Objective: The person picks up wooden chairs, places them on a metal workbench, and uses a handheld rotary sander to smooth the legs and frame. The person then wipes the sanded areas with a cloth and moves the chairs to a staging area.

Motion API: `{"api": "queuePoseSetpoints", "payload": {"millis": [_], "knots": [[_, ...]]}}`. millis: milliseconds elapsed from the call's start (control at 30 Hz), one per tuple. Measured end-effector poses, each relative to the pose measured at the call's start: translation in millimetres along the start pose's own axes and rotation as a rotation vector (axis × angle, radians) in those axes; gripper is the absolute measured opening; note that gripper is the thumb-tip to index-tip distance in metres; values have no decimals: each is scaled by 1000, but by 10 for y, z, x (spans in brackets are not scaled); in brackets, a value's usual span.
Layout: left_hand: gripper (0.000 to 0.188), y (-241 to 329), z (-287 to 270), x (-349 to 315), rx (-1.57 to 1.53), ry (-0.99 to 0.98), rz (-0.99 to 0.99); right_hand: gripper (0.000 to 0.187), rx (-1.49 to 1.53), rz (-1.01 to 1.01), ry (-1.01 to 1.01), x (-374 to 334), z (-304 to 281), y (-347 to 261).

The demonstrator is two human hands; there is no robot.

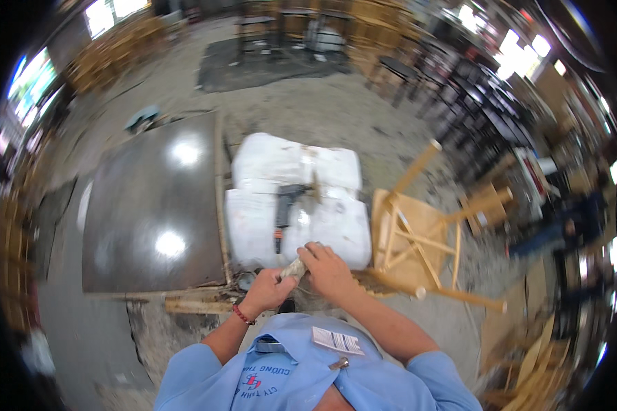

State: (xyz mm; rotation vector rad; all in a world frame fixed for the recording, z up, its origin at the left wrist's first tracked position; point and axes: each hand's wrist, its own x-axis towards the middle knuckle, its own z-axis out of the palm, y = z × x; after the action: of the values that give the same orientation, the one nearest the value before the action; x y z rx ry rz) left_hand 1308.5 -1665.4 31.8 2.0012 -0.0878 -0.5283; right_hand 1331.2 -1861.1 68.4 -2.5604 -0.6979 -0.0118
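Close in front of my body, my left hand (267, 290) and my right hand (328, 272) meet around a small, crumpled, pale cloth-like piece (294, 269). Fingers of both hands are closed on it; blur hides its exact kind. Just beyond them lie white wrapped pads (336, 229) side by side. On these pads rests a black pistol-shaped power tool (283, 209) with an orange band near its narrow end, which points toward me. Right of the pads, a light wooden stool (428, 219) lies overturned, its legs and crossed braces showing.
A large dark shiny tabletop (151, 226) stands to the left. Dark stools (397, 68) and stacked furniture fill the far right. A dark mat (233, 68) lies ahead on the concrete floor. At the right, another person's blue-clad leg (535, 241) shows, with cardboard boxes (487, 205) nearby.
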Motion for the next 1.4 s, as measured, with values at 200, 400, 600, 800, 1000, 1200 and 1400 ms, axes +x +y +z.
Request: {"api": "queuePoseSetpoints", "payload": {"millis": [200, 400, 600, 800, 1000, 1200, 1400], "knots": [[43, 993, 526, 406, -465, -623, 486, 50, -5, 142, 575, -904, -1203, 348], [57, 1100, 1606, 803, 80, -452, 750, 35, 708, 604, 1003, -1970, -1690, 399], [44, 1154, 2333, 1017, -6, -529, 731, 30, 536, 735, 765, -1940, -1283, 321], [35, 1205, 2401, 988, 82, -514, 640, 33, 364, 856, 780, -2048, -1196, 588], [36, 1183, 2366, 1005, 53, -499, 682, 32, 308, 800, 803, -1986, -1142, 680], [36, 1203, 2346, 1021, 78, -522, 670, 31, 278, 877, 805, -1943, -1171, 674], [35, 1215, 2336, 1043, 90, -534, 640, 30, 176, 854, 786, -1932, -1146, 593]]}}
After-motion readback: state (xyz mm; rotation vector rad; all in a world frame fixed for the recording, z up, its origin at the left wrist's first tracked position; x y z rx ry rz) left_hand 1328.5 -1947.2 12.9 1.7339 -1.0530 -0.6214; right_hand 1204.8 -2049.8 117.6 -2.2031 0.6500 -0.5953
